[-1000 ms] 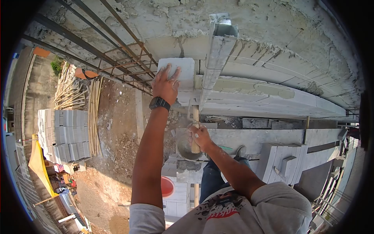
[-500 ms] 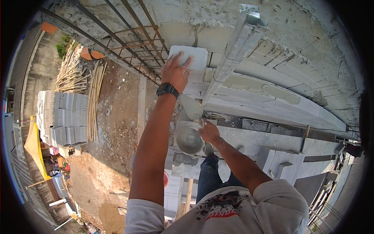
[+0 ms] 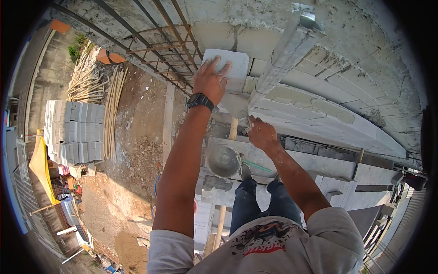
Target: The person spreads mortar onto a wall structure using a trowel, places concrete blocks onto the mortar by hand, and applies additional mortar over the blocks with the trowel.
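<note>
My left hand [image 3: 211, 82], fingers spread, lies flat on top of a pale lightweight block [image 3: 235, 59] at the end of the wall course. A black watch is on that wrist. My right hand [image 3: 263, 134] is closed round the handle of a trowel, which it mostly hides. The grey trowel blade [image 3: 238, 107] is up against the wall face just below the block; I cannot tell if it touches. Below, a round bucket [image 3: 223, 160] of grey mortar stands near my feet.
Rusty rebar [image 3: 171, 48] rises left of the block. A metal post [image 3: 287, 52] stands right of it. I stand on a plank platform [image 3: 292, 157] high above the dirt ground [image 3: 137, 118]. Stacked blocks [image 3: 75, 130] and poles [image 3: 114, 114] lie far below.
My right hand has moved up and right with the trowel, bringing its blade closer to the wall face below the block. My left hand stays on the block. The view has shifted slightly.
</note>
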Tool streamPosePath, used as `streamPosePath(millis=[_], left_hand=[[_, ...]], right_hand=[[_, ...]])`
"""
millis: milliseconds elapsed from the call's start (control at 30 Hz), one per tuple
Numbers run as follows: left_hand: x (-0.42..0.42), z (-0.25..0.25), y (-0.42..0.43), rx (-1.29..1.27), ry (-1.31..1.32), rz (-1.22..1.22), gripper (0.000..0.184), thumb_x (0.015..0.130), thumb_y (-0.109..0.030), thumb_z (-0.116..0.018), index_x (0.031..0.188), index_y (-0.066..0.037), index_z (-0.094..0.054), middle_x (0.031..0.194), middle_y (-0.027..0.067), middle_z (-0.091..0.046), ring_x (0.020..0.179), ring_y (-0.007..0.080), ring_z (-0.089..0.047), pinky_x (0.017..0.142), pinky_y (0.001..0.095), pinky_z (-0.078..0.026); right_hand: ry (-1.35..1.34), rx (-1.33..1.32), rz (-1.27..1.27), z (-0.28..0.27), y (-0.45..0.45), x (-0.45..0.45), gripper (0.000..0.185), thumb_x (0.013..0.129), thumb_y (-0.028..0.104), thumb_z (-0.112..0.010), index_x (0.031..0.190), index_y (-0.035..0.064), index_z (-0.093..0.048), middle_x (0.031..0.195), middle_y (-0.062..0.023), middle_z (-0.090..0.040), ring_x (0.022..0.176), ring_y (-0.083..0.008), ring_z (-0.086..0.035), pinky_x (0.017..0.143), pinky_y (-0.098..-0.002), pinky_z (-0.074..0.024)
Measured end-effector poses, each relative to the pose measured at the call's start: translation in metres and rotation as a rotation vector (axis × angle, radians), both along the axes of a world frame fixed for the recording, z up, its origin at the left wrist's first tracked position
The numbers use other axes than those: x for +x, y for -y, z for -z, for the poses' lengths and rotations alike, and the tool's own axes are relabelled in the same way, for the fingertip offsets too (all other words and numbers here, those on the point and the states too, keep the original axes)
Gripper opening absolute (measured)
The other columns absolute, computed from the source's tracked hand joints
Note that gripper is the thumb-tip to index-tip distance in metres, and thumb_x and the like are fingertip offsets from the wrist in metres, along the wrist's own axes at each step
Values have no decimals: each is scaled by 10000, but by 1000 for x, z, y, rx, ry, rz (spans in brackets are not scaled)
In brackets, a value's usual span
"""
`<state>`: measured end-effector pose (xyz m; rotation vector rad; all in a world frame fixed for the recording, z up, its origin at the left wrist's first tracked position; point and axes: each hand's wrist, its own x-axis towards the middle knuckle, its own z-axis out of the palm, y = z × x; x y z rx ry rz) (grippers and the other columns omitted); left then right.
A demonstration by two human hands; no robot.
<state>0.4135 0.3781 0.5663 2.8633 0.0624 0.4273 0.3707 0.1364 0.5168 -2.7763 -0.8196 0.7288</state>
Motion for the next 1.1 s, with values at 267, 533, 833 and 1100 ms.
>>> streamPosePath(millis=[267, 533, 833, 1100], left_hand=[[-2, 19, -13, -53, 100, 86, 616, 884, -244, -677, 1464, -324, -488, 1572, 123, -358, 1394, 405, -369, 1122, 523, -328], [-229, 304, 89, -761, 71, -740, 822, 939, -217, -603, 1558, 34, -122, 1599, 304, -154, 1483, 447, -181, 1205, 484, -193], [-682, 390, 332, -993, -1219, -1103, 1065, 827, -357, -751, 1543, 69, -87, 1562, 352, -201, 1471, 460, -192, 1216, 444, -202], [-634, 397, 295, -1013, -1009, -1144, 961, 831, -344, -745, 1526, 62, -220, 1538, 319, -295, 1413, 426, -344, 1170, 451, -310]], right_hand=[[-226, -135, -98, 188, 17, -22, 464, 905, 308, -614, 1264, 23, -540, 1170, -193, -680, 1048, -377, -682, 886, -475, -557], [-151, -303, -107, 351, -82, 59, 338, 868, 186, -577, 1161, 46, -669, 1131, -201, -707, 1070, -353, -688, 885, -443, -563], [-74, -353, -267, 350, -104, 65, 316, 895, 244, -619, 1120, 30, -681, 1136, -178, -694, 1078, -344, -679, 836, -456, -573], [-164, -44, -190, 324, -17, 29, 567, 935, 381, -594, 1416, 113, -459, 1180, -203, -656, 1094, -380, -650, 910, -479, -534]])
